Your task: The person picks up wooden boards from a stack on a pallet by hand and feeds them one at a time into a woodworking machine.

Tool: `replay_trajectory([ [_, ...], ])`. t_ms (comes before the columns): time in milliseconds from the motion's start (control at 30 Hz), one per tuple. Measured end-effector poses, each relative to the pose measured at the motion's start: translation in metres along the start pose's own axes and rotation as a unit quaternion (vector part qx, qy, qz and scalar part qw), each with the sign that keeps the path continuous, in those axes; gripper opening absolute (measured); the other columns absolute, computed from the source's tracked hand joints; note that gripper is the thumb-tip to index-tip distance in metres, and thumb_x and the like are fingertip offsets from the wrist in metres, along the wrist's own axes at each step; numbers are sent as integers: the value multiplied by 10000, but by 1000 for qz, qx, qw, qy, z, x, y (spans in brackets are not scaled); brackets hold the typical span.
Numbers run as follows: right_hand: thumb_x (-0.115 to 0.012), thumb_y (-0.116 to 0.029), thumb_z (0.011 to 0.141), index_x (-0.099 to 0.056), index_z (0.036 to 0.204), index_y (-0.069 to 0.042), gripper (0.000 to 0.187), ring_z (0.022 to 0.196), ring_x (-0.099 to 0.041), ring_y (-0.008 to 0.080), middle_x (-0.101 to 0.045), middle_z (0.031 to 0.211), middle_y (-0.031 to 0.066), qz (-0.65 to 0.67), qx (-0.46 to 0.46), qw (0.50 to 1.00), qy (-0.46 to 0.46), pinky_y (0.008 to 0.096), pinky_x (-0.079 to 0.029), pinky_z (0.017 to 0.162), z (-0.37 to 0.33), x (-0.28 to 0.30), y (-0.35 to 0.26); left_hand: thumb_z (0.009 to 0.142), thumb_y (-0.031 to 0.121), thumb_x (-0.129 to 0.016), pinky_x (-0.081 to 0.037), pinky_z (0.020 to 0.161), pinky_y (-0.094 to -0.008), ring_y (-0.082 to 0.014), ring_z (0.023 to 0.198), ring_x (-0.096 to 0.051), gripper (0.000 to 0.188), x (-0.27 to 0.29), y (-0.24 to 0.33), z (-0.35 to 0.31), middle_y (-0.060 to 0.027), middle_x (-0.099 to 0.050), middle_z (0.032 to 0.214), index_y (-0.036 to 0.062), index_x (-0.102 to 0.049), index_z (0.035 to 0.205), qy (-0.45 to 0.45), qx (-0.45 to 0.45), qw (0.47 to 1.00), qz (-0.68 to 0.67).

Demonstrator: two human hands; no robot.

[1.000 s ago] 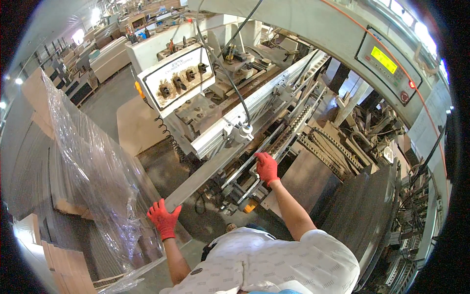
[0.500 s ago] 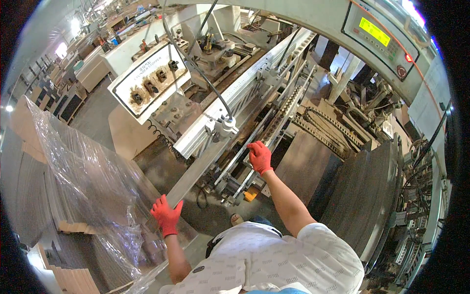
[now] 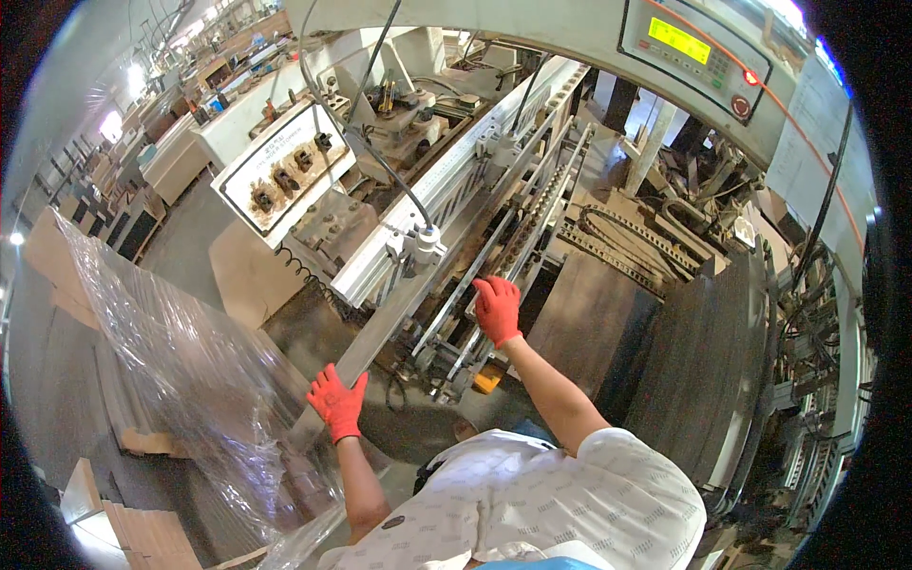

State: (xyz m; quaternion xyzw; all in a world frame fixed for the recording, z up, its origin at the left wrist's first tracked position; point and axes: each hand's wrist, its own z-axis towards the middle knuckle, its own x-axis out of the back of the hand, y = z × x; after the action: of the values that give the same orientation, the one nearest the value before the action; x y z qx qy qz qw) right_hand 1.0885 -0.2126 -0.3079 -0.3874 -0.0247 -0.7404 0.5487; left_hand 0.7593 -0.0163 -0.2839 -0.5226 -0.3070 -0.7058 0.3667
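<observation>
A long, narrow grey-brown board (image 3: 366,344) runs diagonally from my left side up alongside the machine's white metal fence (image 3: 366,266). My left hand (image 3: 338,403), in a red glove, lies over the near end of the board, fingers spread and thumb apart. Farther right, my right hand (image 3: 498,312), also red-gloved, is over the slotted metal rails (image 3: 518,252) with its fingers extended and slightly bent. Nothing shows in it; whether its fingertips touch a rail, I cannot tell. Close to the fence's near end sits a metal clamp cylinder (image 3: 418,249) with a black hose.
A tilted white switch box (image 3: 285,171) stands beyond the fence. Clear plastic film (image 3: 190,332) drapes over stacked panels on the left. Dark stacked boards (image 3: 689,361) stand at right. A control panel (image 3: 693,57) with a lit screen and red button hangs at upper right.
The view has shifted a little. My left hand has moved slightly right and up along the board in the picture. My right hand's fingers look more extended than before.
</observation>
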Motion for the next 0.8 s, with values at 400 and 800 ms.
replay_trajectory([
  [400, -644, -76, 842, -559, 1297, -92, 463, 1099, -611, 386, -601, 1222, 184, 86, -351, 905, -223, 434, -506, 950, -237, 130, 59, 725, 591, -769, -404, 947, -478, -325, 1102, -584, 726, -6, 3, 2, -119, -643, 1167, 117, -585, 1242, 3, -9, 1000, 1],
  [800, -640, -142, 863, -617, 1231, -83, 374, 1043, -642, 360, -656, 1124, 184, 165, -346, 900, -207, 417, -517, 907, -238, 153, 75, 720, 494, -797, -384, 971, -519, -356, 1151, -573, 670, -5, 13, 15, -128, -643, 1208, 133, -572, 1238, -58, 25, 998, -18],
])
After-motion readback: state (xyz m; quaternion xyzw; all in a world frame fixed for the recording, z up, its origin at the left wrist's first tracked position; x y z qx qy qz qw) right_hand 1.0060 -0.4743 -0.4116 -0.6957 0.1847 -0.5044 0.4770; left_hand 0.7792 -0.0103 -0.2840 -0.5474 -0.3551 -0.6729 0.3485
